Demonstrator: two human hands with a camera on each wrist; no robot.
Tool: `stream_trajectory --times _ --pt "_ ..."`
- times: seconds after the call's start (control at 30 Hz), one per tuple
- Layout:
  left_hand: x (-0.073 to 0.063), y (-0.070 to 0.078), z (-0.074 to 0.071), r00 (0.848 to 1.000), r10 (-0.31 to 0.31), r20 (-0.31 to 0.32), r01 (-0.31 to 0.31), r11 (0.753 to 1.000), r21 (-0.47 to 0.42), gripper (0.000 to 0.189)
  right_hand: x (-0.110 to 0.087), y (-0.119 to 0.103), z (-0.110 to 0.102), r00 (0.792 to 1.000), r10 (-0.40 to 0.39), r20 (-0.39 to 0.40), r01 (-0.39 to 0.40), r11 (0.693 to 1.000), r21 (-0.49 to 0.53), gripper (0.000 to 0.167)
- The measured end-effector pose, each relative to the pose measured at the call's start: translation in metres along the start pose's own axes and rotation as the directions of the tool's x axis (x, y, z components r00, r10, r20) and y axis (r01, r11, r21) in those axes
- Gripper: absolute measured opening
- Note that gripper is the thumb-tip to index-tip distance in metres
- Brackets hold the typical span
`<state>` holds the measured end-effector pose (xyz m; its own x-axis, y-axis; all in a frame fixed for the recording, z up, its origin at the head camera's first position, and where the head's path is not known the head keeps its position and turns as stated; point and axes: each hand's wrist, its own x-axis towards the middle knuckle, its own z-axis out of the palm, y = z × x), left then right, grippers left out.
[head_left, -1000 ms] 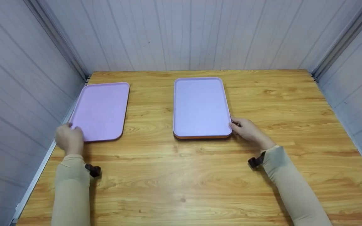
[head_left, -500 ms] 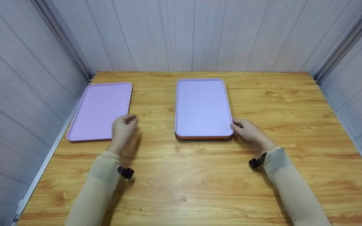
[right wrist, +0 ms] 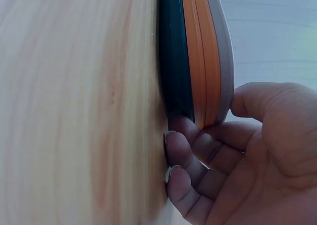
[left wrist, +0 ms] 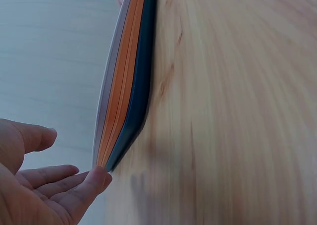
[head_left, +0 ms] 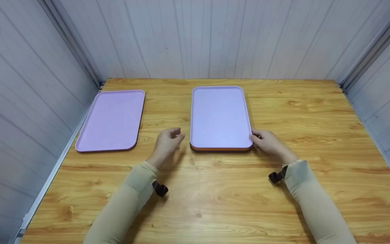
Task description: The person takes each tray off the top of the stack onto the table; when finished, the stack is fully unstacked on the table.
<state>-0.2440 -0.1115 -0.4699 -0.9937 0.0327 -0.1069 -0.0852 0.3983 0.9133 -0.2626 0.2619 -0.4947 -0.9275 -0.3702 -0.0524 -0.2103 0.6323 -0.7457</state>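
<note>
A stack of rectangular trays (head_left: pixel 220 117) lies in the middle of the table, a pale purple one on top. Both wrist views show orange trays (right wrist: pixel 200 56) beneath it and a dark teal tray (left wrist: pixel 138 86) at the bottom. My right hand (head_left: pixel 267 140) holds the stack's near right corner, thumb at the top rim and curled fingers low at the side. To the left of the stack, my left hand (head_left: pixel 168 144) holds nothing, its thumb and fingers apart beside the near left corner. Farther left lies another tray (head_left: pixel 112 120), pinkish purple, with neither hand on it.
The wooden table (head_left: pixel 198 196) meets a pale panelled back wall (head_left: pixel 208 40). Side walls stand at left and right, the left one close to the pinkish purple tray. A small black camera (head_left: pixel 160 189) sits on each wrist.
My left hand has left the pinkish purple tray's near left corner and moved right, across its near side, to beside the stack. My right hand has stayed at the stack's corner.
</note>
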Motion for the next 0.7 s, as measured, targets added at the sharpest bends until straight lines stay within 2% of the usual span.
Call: stream_trajectory --times 0.17,0.33,0.57,0.7 --pt "0.002 0.003 0.017 1.000 -0.010 0.028 0.010 0.999 -0.032 0.051 0.000 0.000 -0.002 1.000 0.013 0.001 -0.012 1.000 -0.013 0.046" --pt "0.002 0.001 0.027 0.999 -0.013 0.042 0.014 0.999 -0.032 0.052 0.000 -0.001 -0.002 1.000 0.026 0.006 -0.026 0.999 -0.023 0.046" --pt "0.005 -0.003 0.037 0.998 -0.006 0.066 0.004 1.000 0.025 0.044 0.000 -0.001 0.000 1.000 0.014 0.005 -0.014 1.000 -0.015 0.047" --pt "0.006 -0.002 0.039 0.998 -0.008 0.068 0.003 0.998 0.066 0.039 0.001 -0.003 0.000 1.000 0.031 -0.004 -0.031 0.999 -0.008 0.042"
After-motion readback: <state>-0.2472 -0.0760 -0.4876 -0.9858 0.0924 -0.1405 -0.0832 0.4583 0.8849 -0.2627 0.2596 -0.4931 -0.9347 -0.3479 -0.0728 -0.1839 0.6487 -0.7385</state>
